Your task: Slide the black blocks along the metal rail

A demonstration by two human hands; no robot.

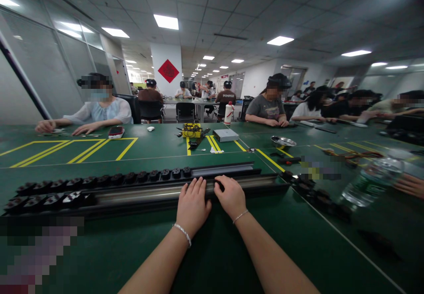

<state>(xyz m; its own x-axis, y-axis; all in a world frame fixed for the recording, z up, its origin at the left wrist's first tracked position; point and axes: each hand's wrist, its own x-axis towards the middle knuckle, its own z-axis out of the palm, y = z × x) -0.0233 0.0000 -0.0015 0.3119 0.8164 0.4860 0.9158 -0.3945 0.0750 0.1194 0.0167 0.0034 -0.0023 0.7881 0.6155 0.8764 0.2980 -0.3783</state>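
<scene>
Two long black rails lie across the green table in front of me. The near rail (139, 194) has a shiny metal channel, with several black socket-like modules (54, 201) seated at its left end. More black modules (116, 178) line the far rail (225, 170). My left hand (194, 201) rests palm down on the near rail, fingers stretched out. Just to its right, my right hand (232, 194) bends over the same rail, with thumb and forefinger curled in. A dark shape shows between the two hands; whatever the right fingers hold is hidden.
To the right are a water bottle (371, 181), a row of black parts (318, 196) and a metal bowl (283, 142). A yellow box with black wires (191, 130) and a silver-grey box (225, 135) stand farther back. Other people sit around the table, one hand (410, 184) at right.
</scene>
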